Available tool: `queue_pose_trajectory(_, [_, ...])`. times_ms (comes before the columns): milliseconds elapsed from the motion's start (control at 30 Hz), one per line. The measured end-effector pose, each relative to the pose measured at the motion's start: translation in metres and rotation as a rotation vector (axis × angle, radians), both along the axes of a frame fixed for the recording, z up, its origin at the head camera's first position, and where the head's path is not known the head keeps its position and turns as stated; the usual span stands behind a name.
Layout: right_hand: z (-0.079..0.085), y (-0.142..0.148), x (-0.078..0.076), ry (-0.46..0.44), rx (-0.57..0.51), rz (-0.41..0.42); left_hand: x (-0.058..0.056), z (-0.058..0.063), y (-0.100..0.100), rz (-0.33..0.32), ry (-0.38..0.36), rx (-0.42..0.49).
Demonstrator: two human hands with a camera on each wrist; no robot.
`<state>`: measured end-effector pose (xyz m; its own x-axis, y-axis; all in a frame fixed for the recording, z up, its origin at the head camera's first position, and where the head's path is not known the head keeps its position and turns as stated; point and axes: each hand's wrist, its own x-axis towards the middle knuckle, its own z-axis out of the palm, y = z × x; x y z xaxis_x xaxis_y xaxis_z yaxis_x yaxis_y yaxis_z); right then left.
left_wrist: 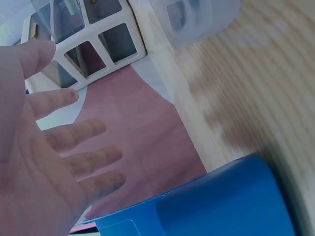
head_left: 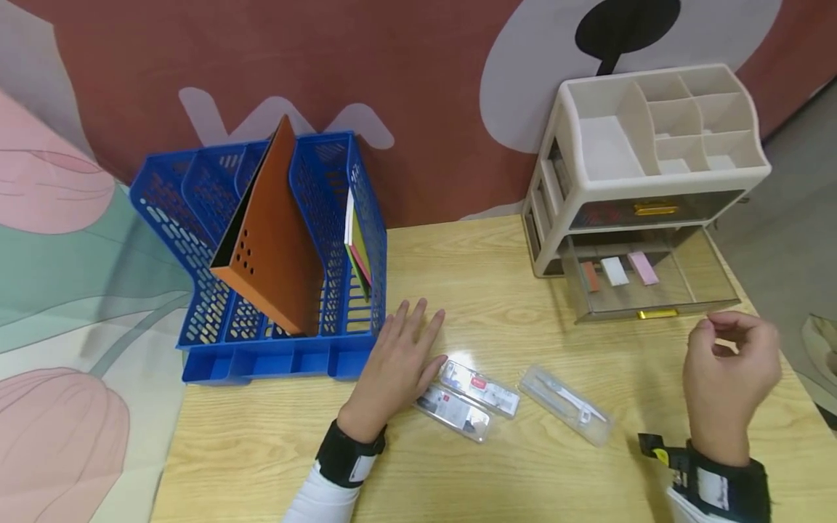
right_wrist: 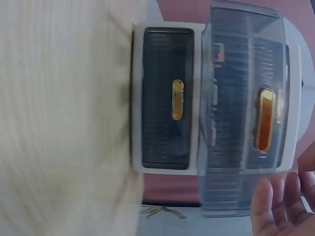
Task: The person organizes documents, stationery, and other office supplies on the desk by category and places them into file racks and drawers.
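Observation:
My left hand (head_left: 395,363), fingers spread, is over the table beside a blue file rack (head_left: 275,349) and two clear flat cases (head_left: 480,388) (head_left: 454,414). In the left wrist view its palm shows nothing held. Farther right lies a longer clear case (head_left: 565,403) with a white item inside. My right hand (head_left: 732,378) has loosely bent fingers and nothing visible in it. It is just in front of a pulled-out transparent drawer (head_left: 713,287) with a gold handle. Inside are a brown block (head_left: 591,277), a white block (head_left: 615,272) and a pink block (head_left: 644,268).
The drawer belongs to a cream desktop organizer (head_left: 667,181) with divided top compartments, at the table's back right. An orange folder (head_left: 281,247) and thin colored booklets (head_left: 357,247) stand in the rack. Behind the wooden table (head_left: 458,290) hangs a reddish patterned cloth (head_left: 431,109).

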<state>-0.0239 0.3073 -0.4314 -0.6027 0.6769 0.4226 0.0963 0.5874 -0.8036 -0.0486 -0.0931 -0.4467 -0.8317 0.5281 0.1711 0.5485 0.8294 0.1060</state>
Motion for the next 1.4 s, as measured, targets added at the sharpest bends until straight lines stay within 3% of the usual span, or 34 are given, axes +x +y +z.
queue_pose_trajectory(267, [-0.009,-0.002,-0.001,0.029,-0.207,0.07,0.001,0.001,0.001,-0.007,-0.005,0.021])
queue_pose_trajectory(500, [-0.014,-0.008,0.0,0.244,-0.791,0.262,0.002,0.001,0.0,0.002,-0.017,0.02])
queue_pose_trajectory(767, [-0.011,-0.016,-0.005,0.326,-1.263,0.315,0.003,0.002,-0.004,0.02,-0.006,0.021])
queue_pose_trajectory(900, [-0.008,-0.013,-0.004,0.309,-1.441,0.401,0.003,0.003,-0.006,0.021,-0.013,0.028])
queue_pose_trajectory(1100, [-0.005,-0.009,-0.007,0.296,-1.593,0.504,0.003,0.003,-0.006,0.001,-0.02,0.002])
queue_pose_trajectory(1267, [-0.001,-0.008,-0.017,0.298,-1.618,0.556,0.004,0.002,-0.008,-0.016,-0.009,-0.001])
queue_pose_trajectory(1400, [0.003,-0.005,-0.026,0.24,-1.606,0.595,0.005,0.0,-0.009,-0.029,0.018,-0.003])
